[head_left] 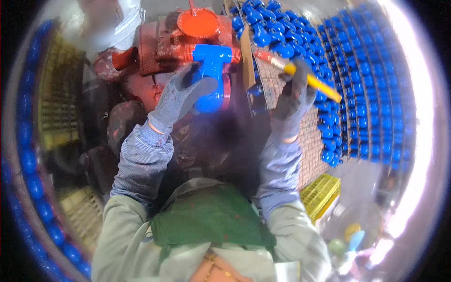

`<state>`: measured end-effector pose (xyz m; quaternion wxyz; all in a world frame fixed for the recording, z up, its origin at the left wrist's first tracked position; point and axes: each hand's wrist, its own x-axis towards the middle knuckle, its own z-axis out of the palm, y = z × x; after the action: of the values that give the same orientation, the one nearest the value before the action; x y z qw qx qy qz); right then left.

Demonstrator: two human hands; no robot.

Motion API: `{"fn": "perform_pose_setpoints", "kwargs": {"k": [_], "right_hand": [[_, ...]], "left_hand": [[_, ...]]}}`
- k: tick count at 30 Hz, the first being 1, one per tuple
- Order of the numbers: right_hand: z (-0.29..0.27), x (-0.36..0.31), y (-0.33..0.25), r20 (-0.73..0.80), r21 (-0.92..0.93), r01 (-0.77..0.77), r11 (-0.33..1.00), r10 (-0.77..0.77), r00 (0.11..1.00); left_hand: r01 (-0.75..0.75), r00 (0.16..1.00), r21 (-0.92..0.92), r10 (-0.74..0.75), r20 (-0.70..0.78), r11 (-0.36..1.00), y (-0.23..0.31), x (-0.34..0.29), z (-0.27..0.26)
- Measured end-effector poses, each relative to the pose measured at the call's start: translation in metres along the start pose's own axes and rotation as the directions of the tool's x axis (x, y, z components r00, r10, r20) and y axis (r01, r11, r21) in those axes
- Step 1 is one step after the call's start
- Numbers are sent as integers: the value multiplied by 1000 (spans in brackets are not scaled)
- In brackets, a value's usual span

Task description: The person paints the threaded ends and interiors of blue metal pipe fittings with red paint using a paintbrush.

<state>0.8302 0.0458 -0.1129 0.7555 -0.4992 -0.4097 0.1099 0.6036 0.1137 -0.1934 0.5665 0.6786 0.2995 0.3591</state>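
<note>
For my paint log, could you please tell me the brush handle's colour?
Yellow; the head view shows the paintbrush handle in the gloved right hand.

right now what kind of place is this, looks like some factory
Probably a paint bench in a valve or pipe-fitting workshop. The left hand holds a blue fitting, the right hand a yellow-handled brush; an open can of red-orange paint sits ahead, with rows of blue painted parts on mesh.

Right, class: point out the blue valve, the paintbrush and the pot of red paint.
blue valve (212, 70): head view, on its body.
paintbrush (314, 82): head view, on its yellow handle.
pot of red paint (198, 23): head view, on the paint surface.
</note>
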Motion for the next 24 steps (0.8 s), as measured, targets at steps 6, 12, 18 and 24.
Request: {"fn": "perform_pose_setpoints", "kwargs": {"k": [6, 12, 18, 24], "right_hand": [[26, 16, -34, 580, -58, -136, 989, 144, 802], [60, -6, -31, 776, -210, -332, 920, 363, 516], [62, -22, -16, 858, -263, 40, 964, 214, 467], [60, -15, 6, 877, -194, 99, 976, 128, 463]], "left_hand": [[392, 920, -568, -317, 231, 724, 12, -45, 30], [538, 840, -425, -424, 338, 728, 15, -72, 34], [543, 833, -327, -449, 323, 773, 19, -77, 33], [614, 784, -319, -510, 354, 722, 17, -76, 26]]}}
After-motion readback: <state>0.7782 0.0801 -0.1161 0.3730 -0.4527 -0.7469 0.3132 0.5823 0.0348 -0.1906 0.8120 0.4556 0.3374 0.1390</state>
